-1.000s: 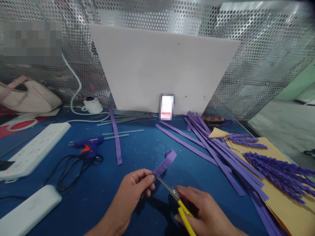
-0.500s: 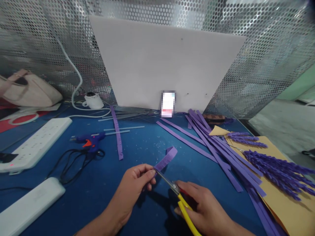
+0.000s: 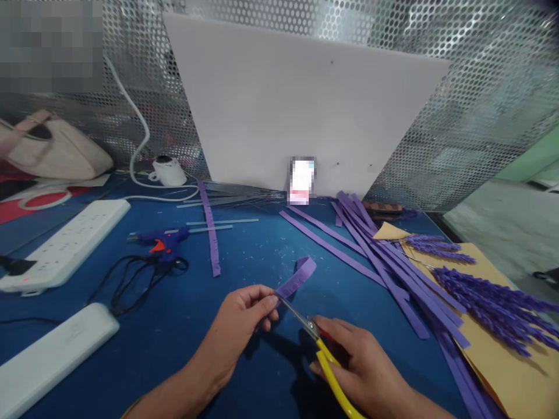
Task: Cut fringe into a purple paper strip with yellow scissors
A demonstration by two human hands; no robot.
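Observation:
My left hand (image 3: 242,326) pinches one end of a folded purple paper strip (image 3: 296,279) just above the blue table (image 3: 183,326). My right hand (image 3: 362,366) grips yellow-handled scissors (image 3: 318,349), and the blade tips meet the strip right beside my left fingertips. The free end of the strip curls up and away from me. Both hands are closed around what they hold.
Several long purple strips (image 3: 371,256) lie to the right, beside purple lavender-like stems (image 3: 493,297) on brown paper (image 3: 515,372). A blue glue gun (image 3: 161,240) with a black cord, one loose strip (image 3: 210,230), two white power strips (image 3: 65,238) and a white board (image 3: 301,110) against perforated metal.
The view has tilted slightly, so everything sits a little higher in frame. My hands keep their hold, with the scissors still at the strip's edge.

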